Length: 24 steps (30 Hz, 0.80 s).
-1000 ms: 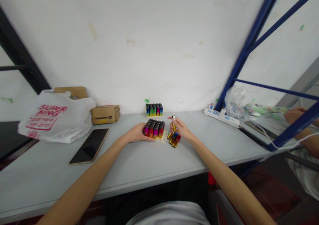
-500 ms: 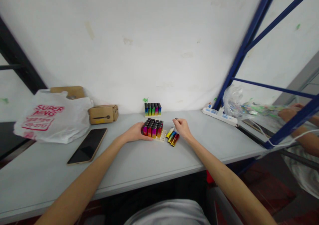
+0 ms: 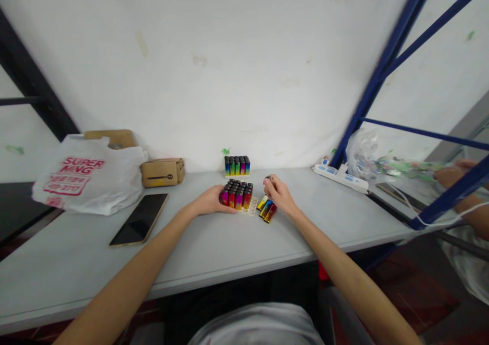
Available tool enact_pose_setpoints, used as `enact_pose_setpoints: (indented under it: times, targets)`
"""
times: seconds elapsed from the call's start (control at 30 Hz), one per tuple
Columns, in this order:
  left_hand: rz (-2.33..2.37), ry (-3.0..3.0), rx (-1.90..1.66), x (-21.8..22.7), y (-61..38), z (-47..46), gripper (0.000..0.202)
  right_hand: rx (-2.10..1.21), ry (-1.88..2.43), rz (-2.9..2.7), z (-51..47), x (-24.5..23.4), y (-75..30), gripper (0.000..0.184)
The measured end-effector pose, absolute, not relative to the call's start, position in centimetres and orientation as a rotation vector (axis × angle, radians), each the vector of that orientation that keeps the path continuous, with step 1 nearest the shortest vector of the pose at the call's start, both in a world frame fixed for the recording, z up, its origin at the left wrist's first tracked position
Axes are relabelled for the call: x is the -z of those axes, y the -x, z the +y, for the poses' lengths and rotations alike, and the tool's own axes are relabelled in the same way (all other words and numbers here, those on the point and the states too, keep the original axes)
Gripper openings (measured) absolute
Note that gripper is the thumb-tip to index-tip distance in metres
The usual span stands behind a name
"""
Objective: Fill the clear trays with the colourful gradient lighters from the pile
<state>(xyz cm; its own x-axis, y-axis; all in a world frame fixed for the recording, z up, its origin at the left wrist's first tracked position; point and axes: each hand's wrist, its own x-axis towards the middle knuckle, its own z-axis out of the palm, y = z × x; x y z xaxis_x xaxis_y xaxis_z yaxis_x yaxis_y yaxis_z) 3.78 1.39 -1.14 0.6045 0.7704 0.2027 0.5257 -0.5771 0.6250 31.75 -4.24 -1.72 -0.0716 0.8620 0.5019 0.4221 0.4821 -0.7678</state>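
My left hand [image 3: 212,200] is wrapped round the left side of a block of upright lighters [image 3: 237,195], red, pink and purple with black tops. They stand in a pale slotted tray [image 3: 252,206], whose right end shows bare slots. To the right of it, my right hand [image 3: 278,193] is closed in a pinch above the table. A small dark end, which looks like a lighter's top, peeks out at its fingertips; the rest is hidden. Below that hand lie a few loose lighters [image 3: 268,211], yellow, blue and red, partly covered by it.
Against the wall stands a second block of lighters [image 3: 237,166]. On the left are a phone [image 3: 139,219], a cardboard box [image 3: 163,173] and a white plastic bag [image 3: 89,174]. A power strip [image 3: 341,177] lies by the blue metal frame [image 3: 361,98]. Another person's arm [image 3: 464,202] shows at far right.
The whole view has shifted slightly. My right hand has moved a little left, nearer the tray, and turned, now covering part of the loose lighters. My left hand keeps its hold.
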Motion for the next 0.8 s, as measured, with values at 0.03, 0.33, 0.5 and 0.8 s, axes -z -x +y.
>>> enact_pose_setpoints:
  times: [0.03,0.33,0.5,0.8]
  targets:
    - [1.010,-2.310,-0.637,1.1,-3.8,1.3,0.069,-0.469,1.088,-1.753,-4.6,1.4,-31.7,0.037]
    - [1.014,-2.301,-0.645,0.8,-3.9,0.9,0.072,-0.275,1.114,-2.044,-6.1,1.0,-30.5,0.048]
    - [1.045,-2.258,-0.648,0.6,-3.9,0.8,0.073,-0.447,1.130,-2.030,-6.1,1.7,-29.6,0.047]
    - [1.073,-2.288,-0.642,1.0,-3.9,1.1,0.074,-0.142,1.262,-2.205,-5.8,1.7,-28.9,0.034]
